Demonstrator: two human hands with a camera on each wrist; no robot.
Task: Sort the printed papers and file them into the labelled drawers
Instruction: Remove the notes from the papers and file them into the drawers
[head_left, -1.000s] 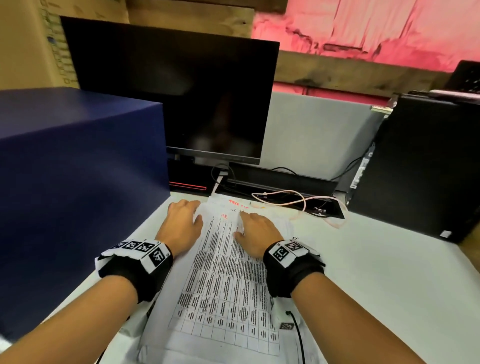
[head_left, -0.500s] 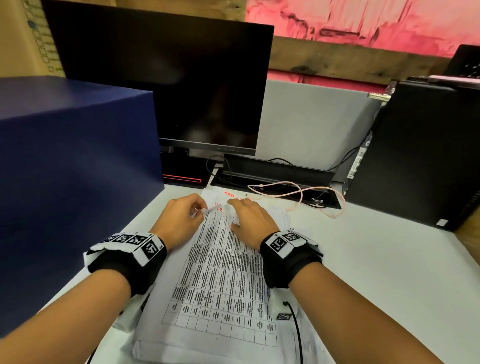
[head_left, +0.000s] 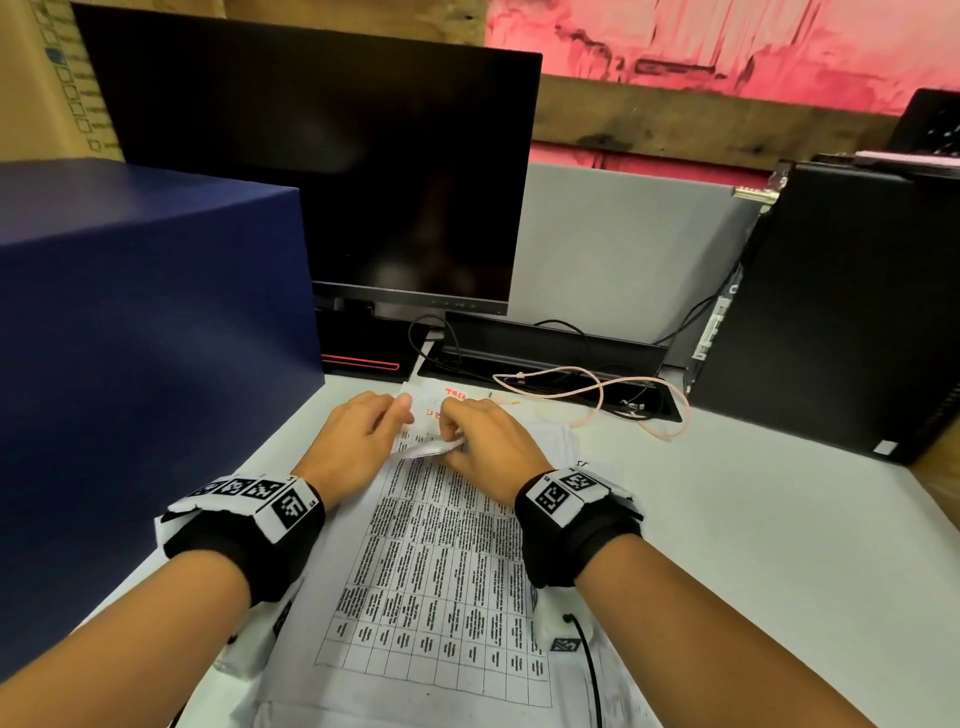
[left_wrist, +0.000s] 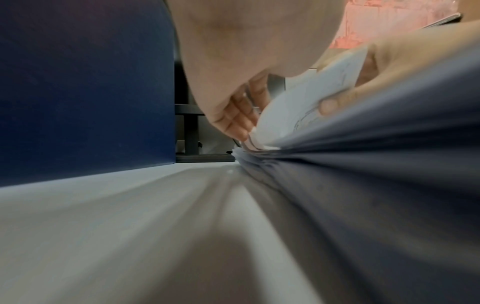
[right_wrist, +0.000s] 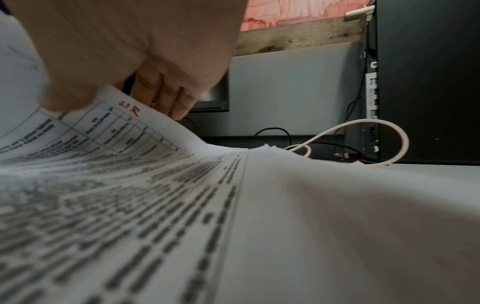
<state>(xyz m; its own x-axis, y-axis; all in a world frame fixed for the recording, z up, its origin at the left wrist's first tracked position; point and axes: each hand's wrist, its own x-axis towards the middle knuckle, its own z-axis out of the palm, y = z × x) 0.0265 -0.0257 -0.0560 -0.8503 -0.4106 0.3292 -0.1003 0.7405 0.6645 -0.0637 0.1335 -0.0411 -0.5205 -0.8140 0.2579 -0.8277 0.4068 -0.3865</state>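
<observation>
Change: top sheet's (head_left: 431, 447) far edge has been lifted off the stack (head_left: 436, 597) since the earlier frame.
Left hand (head_left: 358, 441): pinched on that edge.
Right hand (head_left: 488, 447): pinched on it too.
Stack: flat on worktop (head_left: 753, 545), before monitor (head_left: 322, 171).

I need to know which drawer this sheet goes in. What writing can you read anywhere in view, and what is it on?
"UR", red handwriting, on the lifted far corner of the top sheet.
Red print on the paper beneath: partly covered, unreadable.
Table text on the top sheet: too small and blurred.
Wrist band markers: patterns, no words.
Blue box: no label visible.
</observation>
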